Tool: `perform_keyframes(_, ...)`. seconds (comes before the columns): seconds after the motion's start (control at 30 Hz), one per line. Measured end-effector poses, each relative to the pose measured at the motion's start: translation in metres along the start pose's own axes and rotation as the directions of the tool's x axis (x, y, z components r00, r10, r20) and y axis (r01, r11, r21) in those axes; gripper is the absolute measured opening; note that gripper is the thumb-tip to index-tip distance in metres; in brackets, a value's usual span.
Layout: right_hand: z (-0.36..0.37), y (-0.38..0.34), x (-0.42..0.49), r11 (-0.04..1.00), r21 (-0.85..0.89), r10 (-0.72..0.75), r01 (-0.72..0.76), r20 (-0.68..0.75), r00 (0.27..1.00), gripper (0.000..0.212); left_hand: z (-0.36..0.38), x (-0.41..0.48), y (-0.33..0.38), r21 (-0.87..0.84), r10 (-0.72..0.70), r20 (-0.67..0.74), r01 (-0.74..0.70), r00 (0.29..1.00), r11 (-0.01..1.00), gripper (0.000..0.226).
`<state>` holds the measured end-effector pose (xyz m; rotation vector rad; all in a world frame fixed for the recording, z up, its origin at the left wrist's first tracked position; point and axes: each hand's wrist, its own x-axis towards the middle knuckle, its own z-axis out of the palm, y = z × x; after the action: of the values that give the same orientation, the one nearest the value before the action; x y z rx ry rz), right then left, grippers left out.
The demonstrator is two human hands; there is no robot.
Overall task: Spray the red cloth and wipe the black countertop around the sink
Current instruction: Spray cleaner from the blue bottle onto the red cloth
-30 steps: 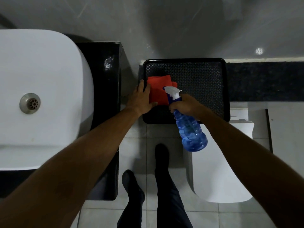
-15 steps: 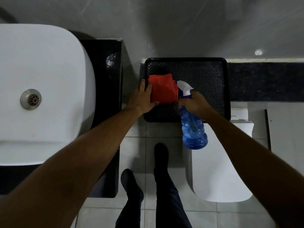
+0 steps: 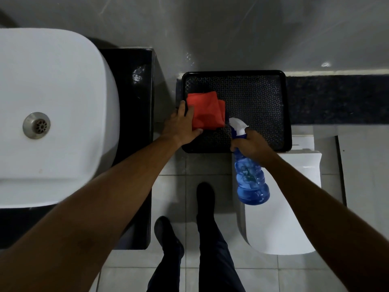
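A folded red cloth [image 3: 205,110] lies in the left part of a black textured tray [image 3: 256,98]. My left hand [image 3: 181,125] grips the cloth's near left edge, thumb under it. My right hand [image 3: 250,144] is closed around the neck of a blue spray bottle [image 3: 250,182] with a white nozzle, which points toward the cloth from just to its right. The black countertop [image 3: 130,85] runs along the right side of the white sink [image 3: 52,114], left of the tray.
A white toilet [image 3: 282,224] stands below the tray at the right, with a dark speckled ledge [image 3: 336,100] behind it. My legs and dark shoes [image 3: 168,234] stand on the light floor tiles. A grey wall fills the top.
The spray bottle has moved slightly right and back from the cloth, its nozzle now clear of the cloth's edge. My left hand keeps hold of the cloth.
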<state>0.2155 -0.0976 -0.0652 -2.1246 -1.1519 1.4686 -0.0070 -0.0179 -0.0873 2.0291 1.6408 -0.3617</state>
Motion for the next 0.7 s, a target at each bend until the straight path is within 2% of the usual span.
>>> perform_keyframes(0.1,0.005,0.004,-0.005,0.999,-0.04,-0.005,0.004,-0.038,0.999,0.011,0.001,-0.001,-0.001,-0.02,-0.001,0.003,0.001,1.0,1.0,0.094)
perform_keyframes(0.2,0.013,0.003,-0.008,0.998,-0.055,-0.016,0.018,0.031,0.999,0.004,0.002,-0.003,-0.003,-0.029,-0.012,0.006,0.012,1.0,1.0,0.095)
perform_keyframes(0.33,0.024,-0.005,-0.009,0.997,-0.065,-0.033,0.037,0.066,0.997,0.011,0.003,-0.005,-0.005,-0.028,-0.028,0.005,0.028,1.0,0.999,0.096)
perform_keyframes(0.43,0.034,-0.012,-0.011,0.994,-0.075,-0.072,0.076,0.054,0.996,0.003,0.004,-0.007,-0.005,-0.028,-0.036,-0.01,0.035,0.999,0.999,0.097)
perform_keyframes(0.57,0.04,-0.028,-0.008,0.992,-0.065,-0.106,0.112,0.088,0.99,0.01,0.004,-0.007,-0.007,-0.037,-0.045,-0.014,0.044,0.999,0.998,0.099)
perform_keyframes(0.7,0.035,-0.043,-0.001,0.988,-0.039,-0.148,0.149,0.02,0.989,0.014,0.004,-0.007,-0.009,-0.04,-0.051,-0.018,0.05,0.999,0.998,0.1)
